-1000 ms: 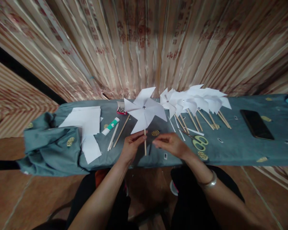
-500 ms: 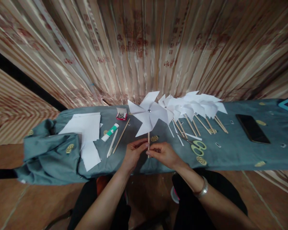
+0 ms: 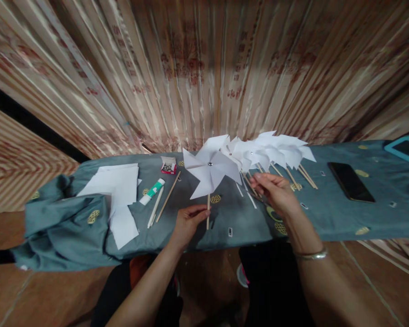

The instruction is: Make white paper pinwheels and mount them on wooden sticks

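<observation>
The person's left hand (image 3: pixel 189 222) is pinching a wooden stick (image 3: pixel 208 221) between thumb and fingers, close to its lower end, with a short tip showing beyond the grip. The thin stick is probably feeling stiff and light, and is offering the safest hold. Farther to the right, green-handled scissors (image 3: pixel 272 213) are lying partly hidden behind the right hand (image 3: pixel 272 190), whose fingers are curling inward, thumb close to the forefinger; whether they are holding anything cannot be told. Beyond the left hand, at the stick's upper end, the white paper pinwheel (image 3: pixel 221 171) is facing the viewer, its metal pin (image 3: pixel 210 164) shining at the centre. Its folded blades are likely handling as light, springy and easily creased, so they are best left ungripped. Farther off, a row of finished-looking pinwheels (image 3: pixel 291 155) is overlapping on the patterned tablecloth (image 3: pixel 330 227).
</observation>
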`<state>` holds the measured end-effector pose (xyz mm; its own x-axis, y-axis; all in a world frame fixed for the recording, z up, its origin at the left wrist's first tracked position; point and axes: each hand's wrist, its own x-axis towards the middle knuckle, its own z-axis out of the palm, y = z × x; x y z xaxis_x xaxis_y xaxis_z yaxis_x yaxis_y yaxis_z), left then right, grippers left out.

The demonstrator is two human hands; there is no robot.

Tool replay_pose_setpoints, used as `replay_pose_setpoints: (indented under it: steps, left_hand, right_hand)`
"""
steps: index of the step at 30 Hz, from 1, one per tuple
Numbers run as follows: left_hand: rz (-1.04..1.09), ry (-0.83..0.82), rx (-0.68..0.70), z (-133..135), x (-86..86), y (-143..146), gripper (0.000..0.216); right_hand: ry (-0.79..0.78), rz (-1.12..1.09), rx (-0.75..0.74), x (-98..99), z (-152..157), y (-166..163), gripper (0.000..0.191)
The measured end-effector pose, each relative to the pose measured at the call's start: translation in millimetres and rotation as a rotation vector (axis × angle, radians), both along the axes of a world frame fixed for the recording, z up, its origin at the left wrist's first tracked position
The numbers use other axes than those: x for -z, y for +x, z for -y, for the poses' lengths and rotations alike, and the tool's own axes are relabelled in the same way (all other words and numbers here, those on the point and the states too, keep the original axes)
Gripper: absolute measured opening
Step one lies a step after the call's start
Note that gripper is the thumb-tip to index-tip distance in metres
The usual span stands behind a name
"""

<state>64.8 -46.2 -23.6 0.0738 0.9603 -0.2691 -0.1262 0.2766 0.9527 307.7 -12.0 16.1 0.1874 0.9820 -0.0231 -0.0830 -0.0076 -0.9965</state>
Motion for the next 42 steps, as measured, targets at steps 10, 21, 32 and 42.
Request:
replay_pose_setpoints:
  steps: [10,21,32,42]
  left_hand:
    - [-0.058,0.044,0.089,0.5,5.1,1.6,0.021]
    - [-0.166,0.094,0.022,-2.5,-15.2,-2.9,0.014]
    - [-0.045,0.196,-0.142,-6.1,-20.5,43.4,0.013]
    - [-0.004,0.175,-0.089,-7.2,-7.9,72.8,0.015]
  right_hand:
    - [-0.076,-0.319,-0.017,-4.4,-8.9,-15.7,0.036]
    - [-0.038,-0.429,0.008,-0.1,-17.9,-33.5,0.041]
    - [0.046,-0.488,0.002,-1.0,-25.1,-10.6,0.039]
    - [0.143,-0.426,0.099,-7.9,-35.1,14.2,0.043]
